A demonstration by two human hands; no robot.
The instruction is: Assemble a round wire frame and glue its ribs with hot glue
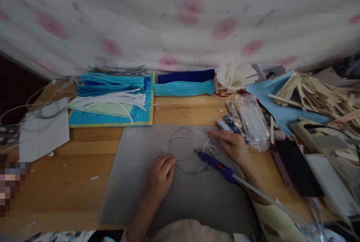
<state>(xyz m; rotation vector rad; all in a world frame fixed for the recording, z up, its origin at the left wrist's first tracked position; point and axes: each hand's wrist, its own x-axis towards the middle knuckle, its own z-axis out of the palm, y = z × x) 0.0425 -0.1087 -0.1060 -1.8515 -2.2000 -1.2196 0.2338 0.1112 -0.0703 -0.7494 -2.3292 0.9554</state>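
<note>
A thin wire shape (172,136) with loops and a star-like crossing of strands lies over the grey cutting mat (135,182). My left hand (164,170) is closed in a pinch on the wire at its lower left. At the upper right, my right hand (232,144) pinches the wire's edge between thumb and fingers. A blue glue gun (215,163) with a long pale glue stick in its rear rests just below my right hand, its tip pointing left among the wire loops.
Blue and white pipe cleaners (112,84) lie on a blue sheet at the back left. A paper cup (223,86) of sticks stands behind the mat. Wooden sticks (312,95), bead tubes (233,124) and a black phone (299,167) are on the right.
</note>
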